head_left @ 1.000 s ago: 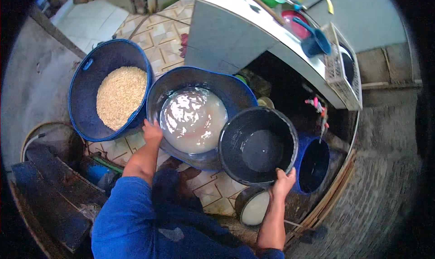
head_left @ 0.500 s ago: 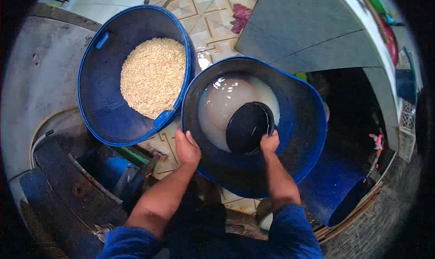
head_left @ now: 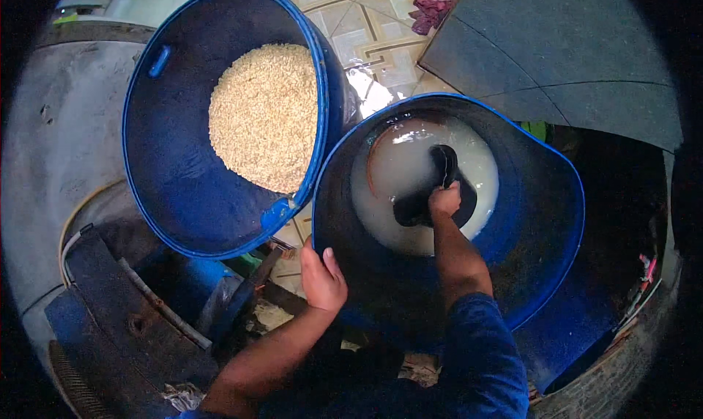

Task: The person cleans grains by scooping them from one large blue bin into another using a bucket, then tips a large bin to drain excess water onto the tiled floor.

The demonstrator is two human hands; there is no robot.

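A large blue tub (head_left: 538, 232) with a dark inside holds cloudy whitish liquid (head_left: 469, 148). My right hand (head_left: 445, 199) reaches into it and is closed on the edge of a black bucket (head_left: 417, 206). The bucket sits partly under the liquid, so its full shape is hidden. My left hand (head_left: 322, 276) grips the tub's near left rim, thumb on the inner side and fingers on the outer side. Beside it at the left, a second blue tub (head_left: 172, 192) leans over with a heap of pale, wet-looking grains or split beans (head_left: 267, 119) in it.
Patterned floor tiles (head_left: 388, 23), wet in places, show between the tubs and a grey slab (head_left: 542, 38). A crumpled dark red cloth or bag (head_left: 430, 5) lies beyond. Dark machine-like parts (head_left: 139, 302) stand at the lower left, with a blue container (head_left: 571, 338) at the lower right.
My right hand has pushed the black bucket from above the liquid down into it, tilting it. My left hand stays at the rim. The view has shifted, so the tubs appear slightly moved.
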